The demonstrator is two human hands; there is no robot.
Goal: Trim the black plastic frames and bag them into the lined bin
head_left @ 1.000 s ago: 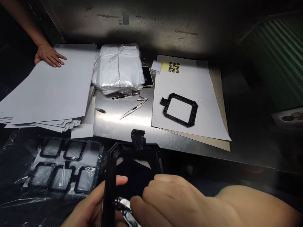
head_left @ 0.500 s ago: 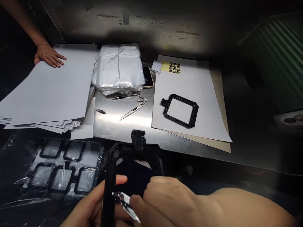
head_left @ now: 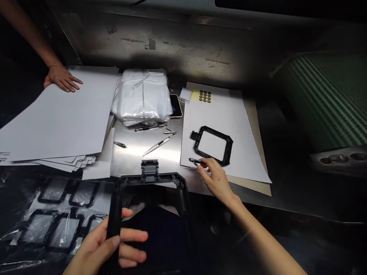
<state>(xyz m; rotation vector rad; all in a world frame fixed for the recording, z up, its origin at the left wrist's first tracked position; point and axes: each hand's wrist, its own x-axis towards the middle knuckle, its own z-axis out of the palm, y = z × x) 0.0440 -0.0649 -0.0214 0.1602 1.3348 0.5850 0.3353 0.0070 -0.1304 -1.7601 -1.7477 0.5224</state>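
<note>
My left hand [head_left: 107, 244] grips the left bar of a black plastic frame [head_left: 116, 198] with cut corners and a hinge-like tab on its top edge. The frame is held upright near my body, its lower part lost in the dark. Over the front of the white sheet [head_left: 246, 145], my right hand [head_left: 215, 179] pinches a small dark two-pronged tool [head_left: 195, 161], its exact kind unclear. Just beyond those fingers lies a second black frame [head_left: 230, 147], its tab pointing left.
Left of centre are pens [head_left: 150, 128], a craft knife [head_left: 159, 144], a phone [head_left: 176, 106] and bundled clear bags [head_left: 143, 95]. Another person's hand [head_left: 64, 79] rests on a paper stack [head_left: 60, 118]. Plastic-covered frames [head_left: 61, 233] lie lower left. Round stickers [head_left: 205, 96] sit on the sheet.
My right hand has moved away from the held frame, forward and right to the white sheet, carrying the tool. My left hand keeps the frame, now slightly further left. The view has shifted.
</note>
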